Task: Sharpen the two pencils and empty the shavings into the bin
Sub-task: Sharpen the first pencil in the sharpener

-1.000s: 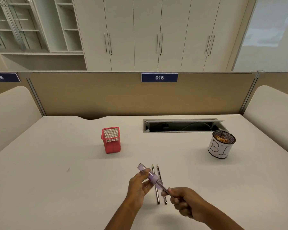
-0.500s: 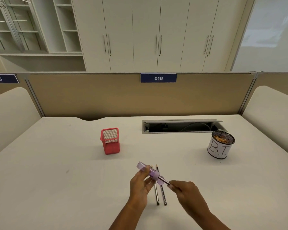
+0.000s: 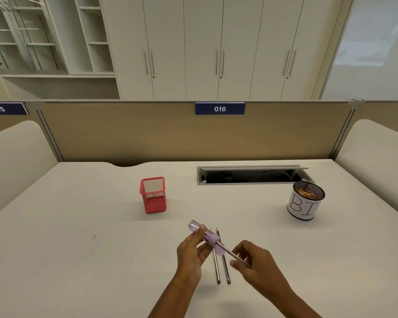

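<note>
Left hand (image 3: 191, 251): we grip the purple sharpener (image 3: 205, 234) between thumb and fingers, over the near desk.
Right hand (image 3: 255, 262): we pinch the pencil (image 3: 230, 251), whose tip is inside the sharpener.
Axis: pencil and sharpener share one line, 4 to 10 o'clock, with the sharpener at 10 from our right fingers.
Bin (image 3: 305, 207): 2 o'clock, well apart, nearer our right hand.
Change: over the last second our right hand has rolled from a tight clench to a looser pinch, and the sharpener has barely shifted.

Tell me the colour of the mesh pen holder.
The pen holder is red, seen in the head view.
</note>
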A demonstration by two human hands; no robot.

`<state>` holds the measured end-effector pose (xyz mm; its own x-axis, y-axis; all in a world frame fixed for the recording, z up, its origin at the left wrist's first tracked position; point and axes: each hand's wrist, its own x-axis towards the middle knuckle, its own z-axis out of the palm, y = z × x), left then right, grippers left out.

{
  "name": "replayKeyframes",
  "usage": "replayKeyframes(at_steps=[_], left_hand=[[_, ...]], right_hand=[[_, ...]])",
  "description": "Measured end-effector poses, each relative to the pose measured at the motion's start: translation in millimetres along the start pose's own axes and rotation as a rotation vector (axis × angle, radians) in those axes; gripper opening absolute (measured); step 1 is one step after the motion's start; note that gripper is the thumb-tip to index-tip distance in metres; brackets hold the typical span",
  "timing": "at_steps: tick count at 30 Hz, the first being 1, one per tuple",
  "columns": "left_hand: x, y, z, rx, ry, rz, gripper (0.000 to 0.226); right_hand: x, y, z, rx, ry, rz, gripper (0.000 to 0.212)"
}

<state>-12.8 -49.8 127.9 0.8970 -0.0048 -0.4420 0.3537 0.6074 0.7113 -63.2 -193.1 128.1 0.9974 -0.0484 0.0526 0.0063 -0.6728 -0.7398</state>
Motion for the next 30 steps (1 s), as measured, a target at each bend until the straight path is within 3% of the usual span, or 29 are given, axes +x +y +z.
replayKeyframes(at_steps=[2,3,6,7,9,13,14,16,20,26,30], left_hand=[[-1,0,1,-0.031,0.000,-0.003,0.009],[-2,0,1,-0.044,-0.002,-0.007,0.010],[-4,-1,1,-0.041,-0.016,-0.009,0.010],[-4,-1,1,-0.027,-0.018,-0.004,0.010],[-4,-1,0,0.018,-0.029,0.011,0.009],[-5,5,-2,0.104,-0.064,0.026,0.010],[-6,5,-3,0.118,-0.073,0.023,0.010],[-6,6,-3,0.138,-0.081,0.018,0.010],[-5,4,-2,0.108,-0.040,0.017,0.009],[-6,2,-1,0.037,0.012,0.013,0.012],[-8,-1,0,-0.011,-0.007,-0.026,0.012]], right_hand=[[0,13,6,-0.385,0.178,-0.279,0.008],[-1,15,7,-0.498,0.226,-0.377,0.018],[3,20,10,-0.629,0.337,-0.529,0.036],[2,16,10,-0.600,0.297,-0.476,0.032],[1,7,12,-0.316,0.153,-0.192,0.026],[3,-8,-11,0.924,-0.337,0.691,0.038],[2,-9,-14,1.081,-0.393,0.797,0.042],[1,-9,-16,1.136,-0.431,0.826,0.040],[0,-14,-10,0.731,-0.273,0.540,0.019],[-7,8,0,-0.318,0.059,-0.235,0.019],[-3,13,5,-0.628,0.245,-0.489,0.013]])
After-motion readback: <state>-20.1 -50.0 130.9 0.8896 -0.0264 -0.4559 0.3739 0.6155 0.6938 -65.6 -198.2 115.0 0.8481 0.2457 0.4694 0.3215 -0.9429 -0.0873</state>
